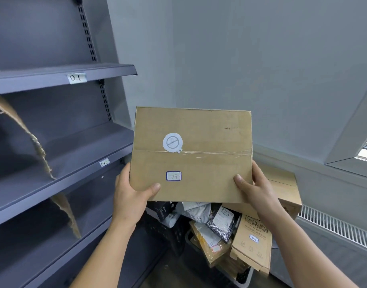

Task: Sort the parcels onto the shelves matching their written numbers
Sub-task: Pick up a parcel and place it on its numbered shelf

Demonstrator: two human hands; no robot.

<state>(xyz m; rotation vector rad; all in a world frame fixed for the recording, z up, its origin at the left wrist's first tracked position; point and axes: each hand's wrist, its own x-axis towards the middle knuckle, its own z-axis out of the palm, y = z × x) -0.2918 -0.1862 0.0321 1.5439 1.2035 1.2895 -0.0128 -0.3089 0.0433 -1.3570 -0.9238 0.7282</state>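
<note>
The left hand (pixel 135 192) and right hand (pixel 256 189) each take a lower corner of a flat brown cardboard parcel (pixel 191 142), grip pinching it in mid-air, thumbs on its face. Its blue-bordered label (pixel 173 176) reads 05. Below lies a heap of mixed parcels (pixel 220 227). Dark grey metal shelves (pixel 33 82) tagged 01 and 12 stand left.

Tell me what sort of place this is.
Probably a parcel sorting room: grey metal shelving with handwritten number labels, a crate heaped with mixed parcels, and a cardboard box labelled 05.

Brown cardboard box (pixel 199 146) — blue-bordered white label (pixel 173 176), dark grey shelves (pixel 60 76), black-white speckled bag (pixel 221 228)
</note>
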